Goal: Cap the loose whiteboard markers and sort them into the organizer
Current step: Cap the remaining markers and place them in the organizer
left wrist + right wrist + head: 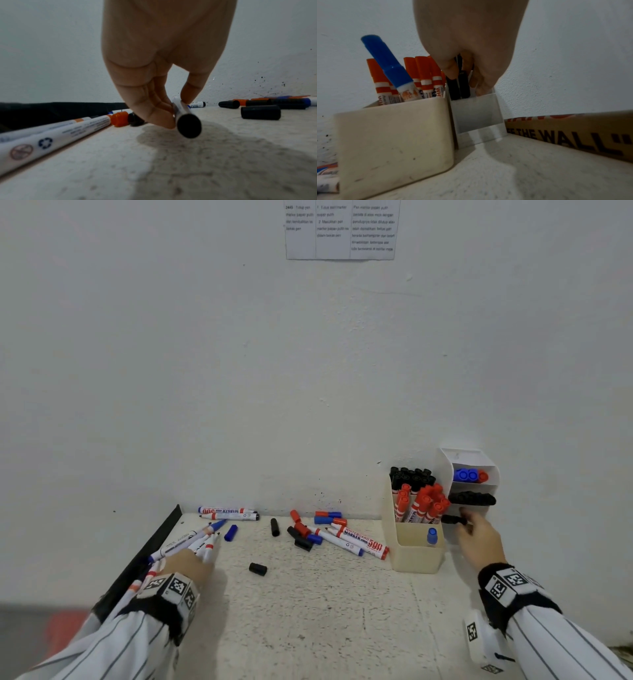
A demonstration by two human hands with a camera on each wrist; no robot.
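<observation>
My left hand [195,563] is low at the table's left and pinches a white marker with a black end [188,125] between thumb and fingers [164,121]. It sits among several uncapped markers [205,539]. My right hand [469,525] is at the lowest tier of the white tiered organizer [445,470]. Its fingers curl round a black marker [464,88] standing in that tier beside another black one [453,90]. More loose markers [359,539] and caps lie mid-table, among them a black cap [257,569] and a blue cap [231,532].
A cream holder [414,559] left of the white organizer holds red and black markers and one blue one [388,65]. The white organizer's upper tiers hold blue, red and black markers. A cardboard box [573,135] lies along the right. A black strip [150,546] borders the table's left edge.
</observation>
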